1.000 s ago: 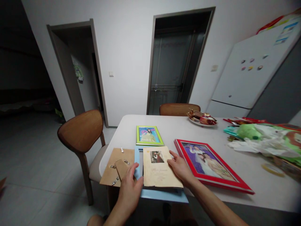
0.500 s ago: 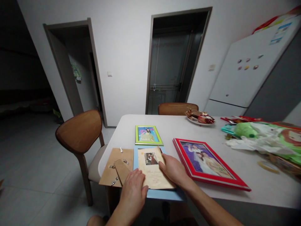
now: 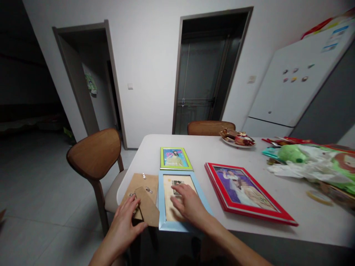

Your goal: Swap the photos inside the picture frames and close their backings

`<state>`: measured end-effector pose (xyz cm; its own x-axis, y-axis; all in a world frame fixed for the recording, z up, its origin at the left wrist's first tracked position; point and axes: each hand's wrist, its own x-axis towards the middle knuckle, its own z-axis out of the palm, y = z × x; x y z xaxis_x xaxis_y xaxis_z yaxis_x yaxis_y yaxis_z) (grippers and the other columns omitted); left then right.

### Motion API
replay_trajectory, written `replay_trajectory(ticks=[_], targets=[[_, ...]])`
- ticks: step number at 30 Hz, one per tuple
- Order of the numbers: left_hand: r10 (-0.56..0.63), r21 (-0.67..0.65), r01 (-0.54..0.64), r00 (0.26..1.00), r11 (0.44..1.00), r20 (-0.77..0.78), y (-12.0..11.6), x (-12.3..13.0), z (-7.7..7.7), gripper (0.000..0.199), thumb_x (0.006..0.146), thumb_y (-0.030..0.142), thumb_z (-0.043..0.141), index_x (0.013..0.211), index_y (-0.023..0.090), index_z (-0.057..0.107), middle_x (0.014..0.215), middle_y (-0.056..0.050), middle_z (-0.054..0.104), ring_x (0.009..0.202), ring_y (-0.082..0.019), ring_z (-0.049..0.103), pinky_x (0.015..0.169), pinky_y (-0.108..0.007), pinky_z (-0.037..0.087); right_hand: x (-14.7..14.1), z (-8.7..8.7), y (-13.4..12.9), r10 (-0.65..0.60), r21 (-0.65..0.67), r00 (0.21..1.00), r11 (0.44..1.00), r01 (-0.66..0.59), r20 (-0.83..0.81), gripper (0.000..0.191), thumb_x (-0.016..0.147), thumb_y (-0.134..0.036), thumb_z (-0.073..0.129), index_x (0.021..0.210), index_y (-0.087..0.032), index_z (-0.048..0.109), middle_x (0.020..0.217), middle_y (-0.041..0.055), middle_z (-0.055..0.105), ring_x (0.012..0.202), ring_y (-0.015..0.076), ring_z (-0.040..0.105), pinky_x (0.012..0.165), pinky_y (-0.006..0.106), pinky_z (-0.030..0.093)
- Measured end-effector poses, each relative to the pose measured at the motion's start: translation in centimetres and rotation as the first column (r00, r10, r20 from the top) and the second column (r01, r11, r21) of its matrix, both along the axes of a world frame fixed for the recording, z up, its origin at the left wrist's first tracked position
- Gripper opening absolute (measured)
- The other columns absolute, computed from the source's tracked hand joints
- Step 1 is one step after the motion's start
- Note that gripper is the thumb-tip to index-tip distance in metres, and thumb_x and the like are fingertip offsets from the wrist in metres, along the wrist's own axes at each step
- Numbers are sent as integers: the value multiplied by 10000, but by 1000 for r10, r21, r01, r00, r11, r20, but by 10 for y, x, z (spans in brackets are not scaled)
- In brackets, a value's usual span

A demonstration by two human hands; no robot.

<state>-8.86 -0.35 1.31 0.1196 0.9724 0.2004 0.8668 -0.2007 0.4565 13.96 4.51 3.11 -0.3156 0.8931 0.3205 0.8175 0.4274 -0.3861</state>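
A light blue frame (image 3: 162, 207) lies at the table's front edge, with a cream printed sheet (image 3: 169, 210) inside its border. My right hand (image 3: 188, 205) is over the sheet, fingers apart, holding nothing; whether the fingertips touch it is unclear. Left of the frame lies a brown backing board (image 3: 152, 181) with metal clips and a folding stand (image 3: 148, 207). My left hand (image 3: 127, 218) rests at the board's near left part, fingers spread, thumb apart.
A green frame (image 3: 176, 159) stands behind the blue one, and stacked red frames (image 3: 249, 190) lie to the right. Farther off are a plate (image 3: 238, 145), plastic bags (image 3: 307, 157) and a tape roll (image 3: 318, 197). Brown chairs (image 3: 97, 153) flank the table (image 3: 199, 147).
The cream sheet now lies within the blue frame's border, and my right hand has let go of it. My left hand has moved left to the backing board, whose stand has shifted.
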Motion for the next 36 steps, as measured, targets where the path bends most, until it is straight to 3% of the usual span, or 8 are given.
replay_trajectory(ticks=[5,8,10,14,18,24,31,36], targets=[[115,63,-111,992,992,-59,9,-23,-20,540,581,188,595,1109,175,482,1262,-97,431,1193,-271,330,972,-442,288,-55,3,-17,212,-22,975,977,-211,63,380,706,-447,498,1000,-213,553,897,70,580,878,220,453,777,352,313],[134,142,-127,990,982,-41,14,-26,-29,404,615,166,568,1016,132,536,1172,-125,510,1112,-261,440,938,-402,357,-73,0,-20,188,-20,979,982,-187,76,468,625,-497,556,992,-206,546,924,83,562,896,248,432,771,378,308],[146,179,-138,989,974,-35,14,-24,-27,367,612,173,586,974,118,555,1111,-136,550,1062,-268,486,912,-400,390,-76,1,-19,153,-31,988,988,-153,31,477,606,-409,594,1037,-220,521,937,75,543,881,233,435,757,357,323],[120,270,-116,993,956,3,10,-7,-10,386,596,177,624,974,125,558,1103,-139,557,1049,-275,497,902,-416,405,-57,9,-22,143,-7,985,989,-145,-95,406,619,-247,570,1023,-236,527,917,53,520,852,193,443,740,315,347],[-6,326,-12,998,945,55,2,31,6,394,614,135,619,1002,137,545,1127,-130,547,1070,-256,480,912,-419,402,-13,19,-30,142,31,978,990,-139,-150,336,635,-196,537,970,-205,561,945,64,524,888,186,449,794,327,354],[-192,207,168,976,964,106,-1,85,8,348,656,72,572,995,144,542,1053,-101,593,1002,-202,529,884,-353,435,48,14,-41,62,-89,993,994,-71,-97,322,644,-184,497,951,-180,597,1024,85,557,946,192,499,842,337,375],[-251,47,251,968,967,-15,-1,100,9,406,664,212,619,1049,131,517,1209,-139,479,1123,-255,426,956,-421,339,63,0,-36,-92,-128,996,988,91,-3,389,660,-214,457,1007,-108,599,1070,136,567,1006,212,504,891,329,358],[-276,-29,275,960,961,-40,-4,98,14,364,697,269,591,1036,154,523,1222,-134,471,1152,-259,393,983,-480,254,54,1,-33,-30,-112,996,993,39,79,344,670,-219,466,978,-163,610,991,102,605,920,202,534,813,303,388]])
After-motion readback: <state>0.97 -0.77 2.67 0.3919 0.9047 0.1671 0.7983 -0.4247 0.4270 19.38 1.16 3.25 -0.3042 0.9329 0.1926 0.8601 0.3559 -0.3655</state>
